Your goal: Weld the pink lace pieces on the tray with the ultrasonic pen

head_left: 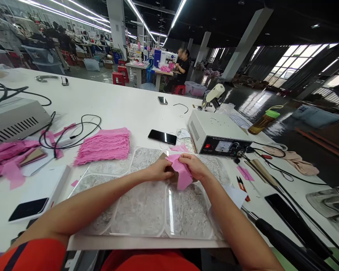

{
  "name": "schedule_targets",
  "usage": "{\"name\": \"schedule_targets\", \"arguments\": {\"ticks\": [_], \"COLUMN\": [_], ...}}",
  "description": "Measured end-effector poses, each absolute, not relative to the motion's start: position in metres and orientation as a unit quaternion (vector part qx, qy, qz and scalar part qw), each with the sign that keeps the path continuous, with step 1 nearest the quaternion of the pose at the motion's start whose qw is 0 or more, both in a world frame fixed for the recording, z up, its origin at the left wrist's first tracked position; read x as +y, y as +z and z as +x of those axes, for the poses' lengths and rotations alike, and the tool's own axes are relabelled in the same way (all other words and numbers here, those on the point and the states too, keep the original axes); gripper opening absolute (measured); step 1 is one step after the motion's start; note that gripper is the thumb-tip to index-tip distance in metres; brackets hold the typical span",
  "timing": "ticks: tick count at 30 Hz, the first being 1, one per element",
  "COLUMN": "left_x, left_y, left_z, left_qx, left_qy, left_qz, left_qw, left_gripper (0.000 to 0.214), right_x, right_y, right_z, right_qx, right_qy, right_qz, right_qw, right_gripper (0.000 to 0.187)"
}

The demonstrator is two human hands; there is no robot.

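A small piece of pink fabric (183,176) hangs between my hands above a clear compartmented tray (139,210). My left hand (159,169) is closed at the fabric's left edge, beside a brown card-like piece (173,180) partly hidden under the cloth. With thumb and fingers pinched together, my right hand (196,166) grips the fabric's upper right edge. Just beyond my hands lies another pink scrap (179,148). To the left, a thick stack of pink fabric pieces (104,146) rests partly over the tray's far left corner.
A control box with a dial (219,131) stands right of my hands, a black phone (162,137) beyond them. Red-handled snips (243,188) and a black-handled tool (282,239) with cables lie at right. Another box (14,118) sits left. A person (182,69) sews farther off.
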State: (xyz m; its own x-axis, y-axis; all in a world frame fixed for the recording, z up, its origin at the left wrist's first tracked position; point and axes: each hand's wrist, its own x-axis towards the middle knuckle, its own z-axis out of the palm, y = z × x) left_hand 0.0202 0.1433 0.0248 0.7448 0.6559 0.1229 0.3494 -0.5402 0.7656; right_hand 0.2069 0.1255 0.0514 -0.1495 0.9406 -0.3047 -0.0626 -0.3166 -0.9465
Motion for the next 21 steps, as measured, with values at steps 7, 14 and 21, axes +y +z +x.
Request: {"name": "schedule_targets", "arguments": {"ticks": [7, 14, 21], "left_x": [0.155, 0.157, 0.163], "left_y": [0.030, 0.037, 0.038], "left_z": [0.016, 0.019, 0.018], "left_qx": [0.316, 0.378, 0.409], "left_qy": [0.309, 0.327, 0.289], "left_qz": [0.608, 0.503, 0.527], "left_qw": [0.660, 0.705, 0.686], "left_gripper": [0.047, 0.076, 0.071], "right_x": [0.126, 0.133, 0.133], "right_y": [0.036, 0.036, 0.033], "right_z": [0.206, 0.211, 0.215], "right_qx": [-0.410, -0.418, -0.407], "right_qy": [0.634, 0.643, 0.659], "right_qz": [-0.520, -0.512, -0.510], "right_qw": [0.400, 0.387, 0.376], "right_gripper": [0.031, 0.027, 0.027]}}
